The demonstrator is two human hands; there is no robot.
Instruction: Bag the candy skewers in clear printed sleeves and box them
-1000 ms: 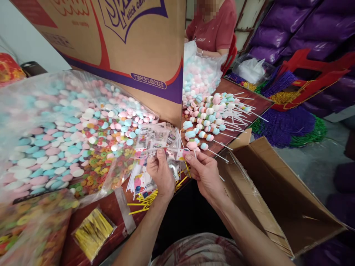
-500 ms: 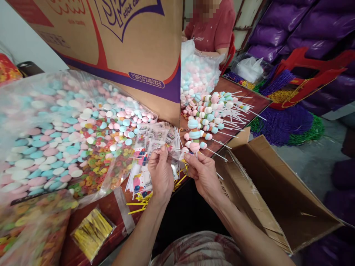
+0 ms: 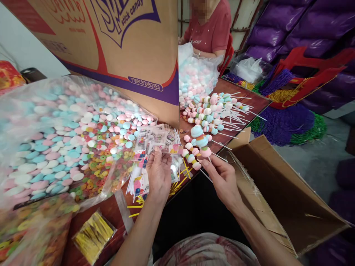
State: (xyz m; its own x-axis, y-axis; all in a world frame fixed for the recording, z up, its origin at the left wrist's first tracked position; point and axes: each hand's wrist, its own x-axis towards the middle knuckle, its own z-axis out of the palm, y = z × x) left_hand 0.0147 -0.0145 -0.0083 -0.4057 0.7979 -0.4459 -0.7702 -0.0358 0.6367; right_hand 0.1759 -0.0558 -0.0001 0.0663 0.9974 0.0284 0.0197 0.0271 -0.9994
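Observation:
My right hand (image 3: pixel 223 179) pinches the white stick of a candy skewer (image 3: pixel 200 141), its pink, blue and white marshmallows and gummy rings pointing up and away. Left of it, my left hand (image 3: pixel 159 171) is closed with the thumb on top, holding a small clear printed bag (image 3: pixel 175 149). The bag and the skewer are apart. More printed bags (image 3: pixel 152 136) are heaped under and beyond my left hand, with yellow twist ties (image 3: pixel 177 186) around them. Finished-looking skewers (image 3: pixel 206 116) lie in a pile just past my right hand, sticks toward the right.
A big clear bag of marshmallows (image 3: pixel 47 159) and gummy rings (image 3: pixel 101 166) covers the left side. A tall carton (image 3: pixel 124 62) stands behind. An open cardboard box (image 3: pixel 294 207) is at the right, below the table edge. Across the table sits a person (image 3: pixel 210 29).
My right hand has moved right and now holds up a skewer by its stick. My hands, close together before, are farther apart, with the bag in my left.

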